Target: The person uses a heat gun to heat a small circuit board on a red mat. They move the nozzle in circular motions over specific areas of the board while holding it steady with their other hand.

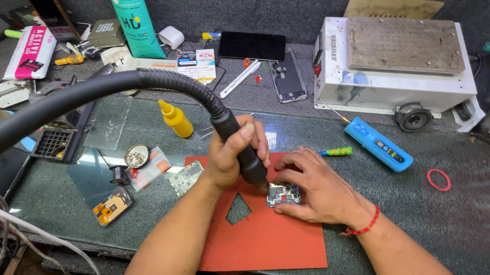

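The left hand (pixel 230 153) is closed tight around the black handle of a hot-air tool (pixel 243 149), whose thick ribbed hose (pixel 89 91) arcs away up and to the left. The nozzle tip points down at a small circuit board (pixel 284 194). That board lies on a red mat (pixel 267 235) spread on the desk (pixel 456 212), near the mat's upper edge. The right hand (pixel 316 184) rests fingers-down on the board, pinning it at its far and right edges, not wrapped around anything. A 2nd, greenish board (pixel 186 177) sits at the mat's left corner. Beyond the mat's top edge stand a yellow bottle (pixel 177 119) and a blue handheld tool (pixel 379 143); a red rubber band (pixel 438 179) lies well to its right.
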